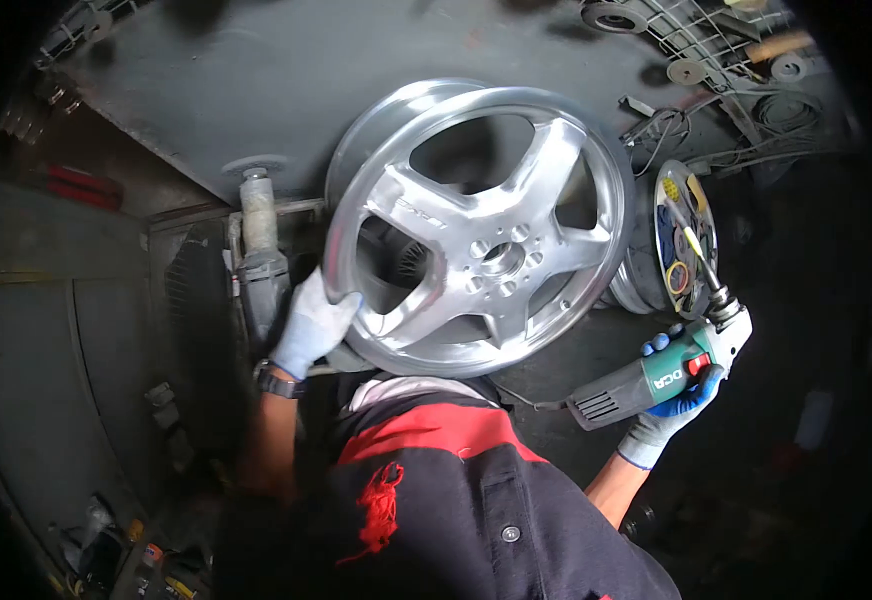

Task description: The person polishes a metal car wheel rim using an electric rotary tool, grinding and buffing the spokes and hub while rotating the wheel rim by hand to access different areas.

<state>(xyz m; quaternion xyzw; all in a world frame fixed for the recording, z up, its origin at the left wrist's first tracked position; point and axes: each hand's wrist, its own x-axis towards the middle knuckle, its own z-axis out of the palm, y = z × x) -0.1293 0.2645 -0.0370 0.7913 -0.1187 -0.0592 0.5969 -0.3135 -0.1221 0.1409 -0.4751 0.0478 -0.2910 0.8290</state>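
Observation:
A shiny silver five-spoke alloy wheel (476, 215) stands tilted in front of my body. My left hand (316, 322) wears a whitish glove and grips its lower left rim, thumb on the front face and fingers hidden behind. In my right hand (678, 402), gloved in blue and white, is a green and grey angle grinder (646, 380) marked DCA, with a red switch. My fingers wrap around its body. From the grinder's head a thin rod attachment (698, 250) points up and away, apart from the wheel.
Behind the wheel is a grey panel (256, 80). A grey machine part (261, 260) with a pale cylinder stands at the left. On the right sit a round container of small coloured items (704, 215), a cable coil (788, 112) and a wire rack (691, 40). Tools (156, 575) lie lower left.

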